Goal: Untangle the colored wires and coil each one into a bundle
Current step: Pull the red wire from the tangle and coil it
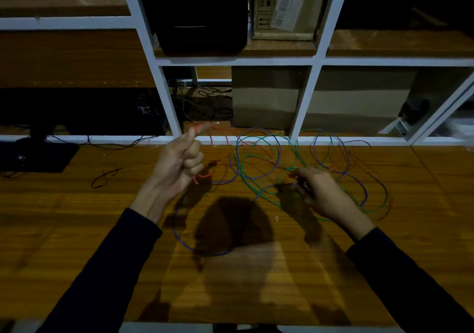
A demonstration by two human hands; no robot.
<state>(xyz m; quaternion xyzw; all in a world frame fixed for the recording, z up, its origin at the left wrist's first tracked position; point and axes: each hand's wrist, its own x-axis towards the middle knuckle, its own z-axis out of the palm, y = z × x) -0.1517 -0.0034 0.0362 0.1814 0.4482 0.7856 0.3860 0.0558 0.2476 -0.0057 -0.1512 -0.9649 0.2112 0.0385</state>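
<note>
Here the left hand (179, 162) is fisted around a red wire (202, 176) mid-frame; the right hand (320, 191) pinches the green wire (246, 181) on the table (102, 217).

— Where can I pass a hand?

— I see bare wooden table (256, 294) along the near edge, and on the left up to the black monitor base (36, 157).

— And blocked?

— Loose wire loops (282, 158) sprawl across the right half, and the white shelf frame (302, 102) closes off the far edge.
</note>
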